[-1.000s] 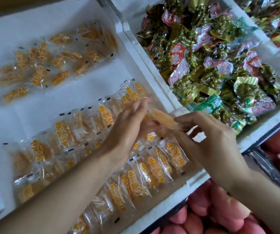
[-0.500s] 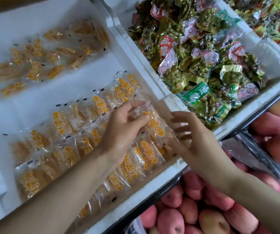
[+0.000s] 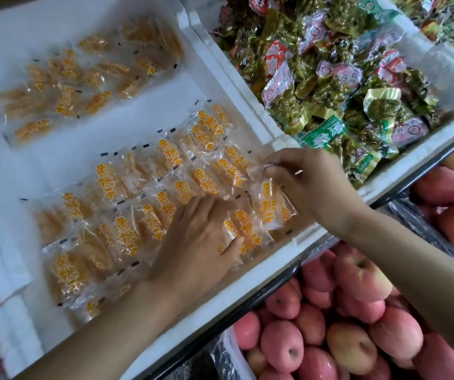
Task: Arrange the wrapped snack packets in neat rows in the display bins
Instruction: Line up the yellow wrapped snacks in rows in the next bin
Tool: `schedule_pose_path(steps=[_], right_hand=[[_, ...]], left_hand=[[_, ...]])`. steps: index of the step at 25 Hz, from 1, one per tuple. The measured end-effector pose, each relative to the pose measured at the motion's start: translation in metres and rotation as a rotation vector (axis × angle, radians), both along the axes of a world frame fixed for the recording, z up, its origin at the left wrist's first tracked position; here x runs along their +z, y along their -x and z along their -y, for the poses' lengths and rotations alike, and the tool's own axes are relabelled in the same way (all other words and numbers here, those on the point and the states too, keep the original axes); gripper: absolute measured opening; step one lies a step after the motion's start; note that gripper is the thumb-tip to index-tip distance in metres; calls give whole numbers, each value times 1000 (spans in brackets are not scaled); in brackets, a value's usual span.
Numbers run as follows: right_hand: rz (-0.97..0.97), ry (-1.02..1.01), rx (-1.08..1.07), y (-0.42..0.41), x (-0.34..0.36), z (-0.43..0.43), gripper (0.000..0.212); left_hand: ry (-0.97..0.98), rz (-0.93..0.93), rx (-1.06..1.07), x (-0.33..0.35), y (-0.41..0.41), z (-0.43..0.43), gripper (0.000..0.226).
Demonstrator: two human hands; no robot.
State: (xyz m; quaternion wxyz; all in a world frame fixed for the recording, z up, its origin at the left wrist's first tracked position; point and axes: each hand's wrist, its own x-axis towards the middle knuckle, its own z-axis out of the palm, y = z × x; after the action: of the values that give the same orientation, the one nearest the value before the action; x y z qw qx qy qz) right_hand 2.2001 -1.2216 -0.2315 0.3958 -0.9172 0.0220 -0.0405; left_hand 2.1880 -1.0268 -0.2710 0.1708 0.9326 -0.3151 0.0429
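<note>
Packet (image 3: 268, 208), held in the air between both hands a second ago, now lies in the bin (image 3: 64, 152) at the right end of the near row (image 3: 127, 234), overlapping its neighbour. The right hand (image 3: 313, 187) pinches its clear top seam between thumb and forefinger. The left hand (image 3: 198, 242) lies flat on the row beside it, fingers together, thumb out. The row probably now reaches the bin's corner and only needs squaring up. The far pile (image 3: 88, 80) looks loose.
</note>
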Motion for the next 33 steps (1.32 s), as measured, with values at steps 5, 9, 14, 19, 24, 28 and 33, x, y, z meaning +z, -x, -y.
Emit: schedule_pose_path(steps=[5, 9, 14, 19, 24, 28, 33], right_hand=[[-80, 288, 352, -14, -28, -30, 19], [-11, 313, 383, -16, -44, -27, 11], [43, 344, 600, -5, -49, -18, 44], [138, 571, 652, -2, -44, -17, 34], [269, 560, 571, -52, -17, -35, 36], [281, 556, 460, -127, -21, -67, 39], [129, 509, 218, -223, -37, -102, 55]], left_hand=[[-128, -56, -3, -12, 10, -18, 60], [-69, -147, 15, -14, 14, -15, 66], [-30, -171, 6, -18, 15, -20, 51], [-77, -78, -25, -18, 10, -26, 46], [43, -51, -36, -5, -36, -44, 39], [54, 27, 154, 9, -110, -74, 37], [-36, -32, 399, 8, -192, -105, 48]])
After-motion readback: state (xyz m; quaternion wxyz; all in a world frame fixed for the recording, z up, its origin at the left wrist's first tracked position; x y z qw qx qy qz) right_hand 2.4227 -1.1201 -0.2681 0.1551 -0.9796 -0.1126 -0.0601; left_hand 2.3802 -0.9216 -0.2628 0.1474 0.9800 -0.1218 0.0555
